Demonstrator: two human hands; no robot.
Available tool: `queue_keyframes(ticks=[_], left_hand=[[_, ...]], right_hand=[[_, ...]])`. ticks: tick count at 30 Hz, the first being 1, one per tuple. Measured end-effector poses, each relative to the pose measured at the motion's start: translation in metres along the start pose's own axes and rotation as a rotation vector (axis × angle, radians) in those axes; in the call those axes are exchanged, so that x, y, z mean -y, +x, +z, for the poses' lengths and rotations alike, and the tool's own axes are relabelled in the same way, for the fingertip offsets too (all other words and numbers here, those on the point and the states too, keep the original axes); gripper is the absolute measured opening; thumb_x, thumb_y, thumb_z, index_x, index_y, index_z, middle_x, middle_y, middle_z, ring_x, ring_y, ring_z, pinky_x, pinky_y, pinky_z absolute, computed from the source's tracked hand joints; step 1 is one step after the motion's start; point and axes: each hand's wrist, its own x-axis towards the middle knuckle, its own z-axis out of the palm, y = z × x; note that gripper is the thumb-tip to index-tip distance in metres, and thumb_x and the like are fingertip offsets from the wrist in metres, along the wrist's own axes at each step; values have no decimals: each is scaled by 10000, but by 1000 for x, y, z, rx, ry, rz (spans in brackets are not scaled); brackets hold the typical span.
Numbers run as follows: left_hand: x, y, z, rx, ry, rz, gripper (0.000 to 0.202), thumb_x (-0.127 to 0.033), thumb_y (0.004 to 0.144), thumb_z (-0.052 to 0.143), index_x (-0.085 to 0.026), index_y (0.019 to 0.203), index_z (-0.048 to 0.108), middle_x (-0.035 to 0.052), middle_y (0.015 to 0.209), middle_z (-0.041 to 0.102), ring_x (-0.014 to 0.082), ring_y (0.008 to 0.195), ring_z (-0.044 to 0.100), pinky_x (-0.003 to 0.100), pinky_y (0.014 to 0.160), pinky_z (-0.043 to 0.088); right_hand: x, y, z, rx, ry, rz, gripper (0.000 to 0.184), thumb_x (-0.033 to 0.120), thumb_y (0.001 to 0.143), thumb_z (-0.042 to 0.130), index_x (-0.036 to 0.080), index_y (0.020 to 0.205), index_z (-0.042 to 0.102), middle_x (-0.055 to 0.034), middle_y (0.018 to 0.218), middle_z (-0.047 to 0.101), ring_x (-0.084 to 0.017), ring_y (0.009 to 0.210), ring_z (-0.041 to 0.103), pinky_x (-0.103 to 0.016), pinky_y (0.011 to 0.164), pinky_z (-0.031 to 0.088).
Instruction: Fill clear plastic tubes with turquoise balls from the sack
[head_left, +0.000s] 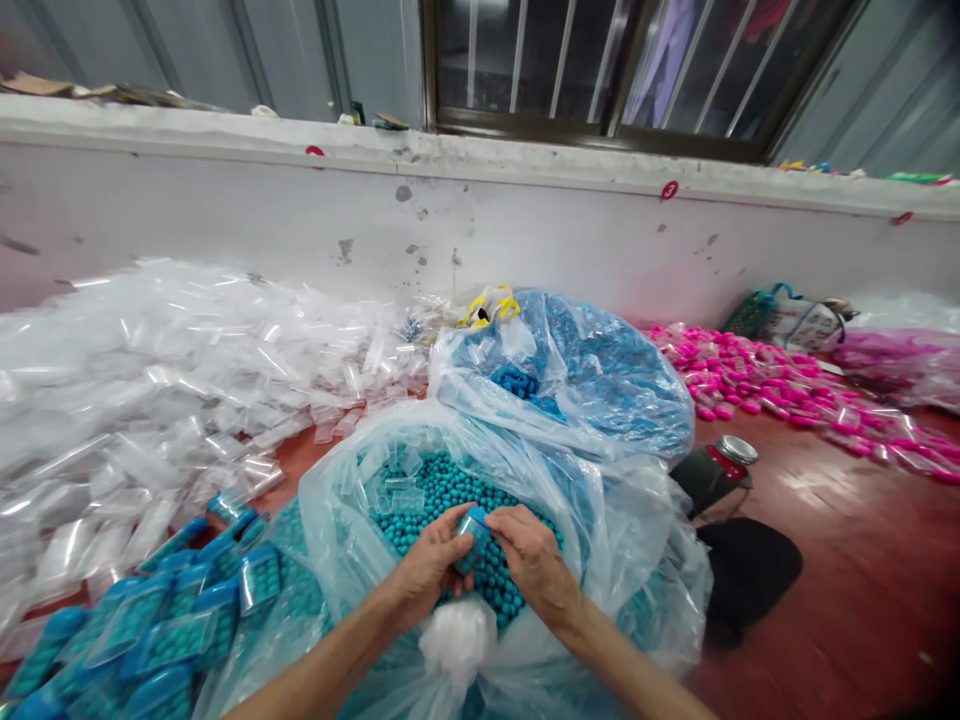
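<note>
Between both hands is a small clear container [472, 545] with teal beads showing through its wall. My left hand [433, 556] is closed around its body. A blue cap [477, 514] sits at its top, where the fingertips of my right hand [534, 562] pinch its edge. Whether the cap is fully seated I cannot tell. Under my hands, a large translucent bag [337, 490] gapes over a mass of loose teal beads [442, 485]. Several clear tubes [405, 497] lie on the beads. A bunched white piece of plastic [460, 635] is below my wrists.
Capped containers of teal beads [176, 640] lie at lower left, before a wide heap of clear tubes [150, 370]. Behind stands a bag with blue items [622, 370]. Pink containers [765, 385] cover the floor at right, near a silver-lidded jar [735, 452] and a black round object [754, 570].
</note>
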Motion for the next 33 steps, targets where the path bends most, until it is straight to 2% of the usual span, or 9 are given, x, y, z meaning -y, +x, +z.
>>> queue_keyframes(ticks=[4,6,9,13,16,21,23,30,33], left_hand=[[1,-3,5,-21,-26,12,660,-465,592,692,-179,1108,397,-74,524,499,64,334,425,161,310,245],[1,-6,8,-84,-17,17,575,-440,620,677,-186,1063,414,-95,495,453,47,331,383,152,323,253],[0,-10,12,-183,32,31,495,-407,647,657,-196,1033,429,-112,494,398,31,342,336,146,342,277],[-4,-10,8,-124,259,97,488,-454,679,590,-178,1049,432,-98,530,425,41,315,360,163,310,273],[-7,-10,5,-122,426,132,480,-439,698,549,-168,1074,428,-62,647,493,39,316,396,171,300,286],[-9,-10,7,-164,474,97,487,-372,708,505,-143,1131,427,-92,567,389,35,305,349,176,308,299],[-7,-10,8,-183,458,103,467,-357,697,515,-140,1106,457,-95,563,367,26,306,322,175,312,294],[1,-11,11,-217,385,139,392,-402,687,534,-162,989,463,-93,595,347,16,338,286,168,311,299],[-5,-14,8,-148,418,113,409,-441,700,526,-170,989,427,-99,565,365,30,335,334,166,317,305]], right_hand=[[-2,-2,3,-40,-38,-193,274,143,879,367,197,939,629,-59,872,650,-165,830,566,-299,746,466],[-2,-4,5,-79,-38,-280,276,140,881,360,175,907,633,-71,832,650,-166,799,568,-299,711,475],[-2,-6,8,-85,-17,-311,284,130,879,353,168,869,635,-74,796,642,-163,778,567,-294,688,477],[1,-4,7,-57,150,-108,221,131,847,428,189,961,609,-41,827,637,-143,784,581,-262,708,475],[3,-2,5,52,191,41,222,145,841,450,194,1000,598,-16,793,633,-125,705,581,-228,658,465],[-3,-6,6,141,-72,-53,270,177,880,364,164,1024,592,-48,742,613,-155,699,556,-249,643,430],[-5,-8,6,164,-86,-96,283,179,886,345,157,1054,572,-57,757,609,-159,724,554,-248,656,423],[-4,-3,-2,242,71,-70,235,209,874,378,173,860,610,-11,664,543,-127,643,510,-233,622,398],[-6,5,-7,254,302,73,147,211,792,492,184,824,632,-13,739,551,-131,699,523,-246,649,418]])
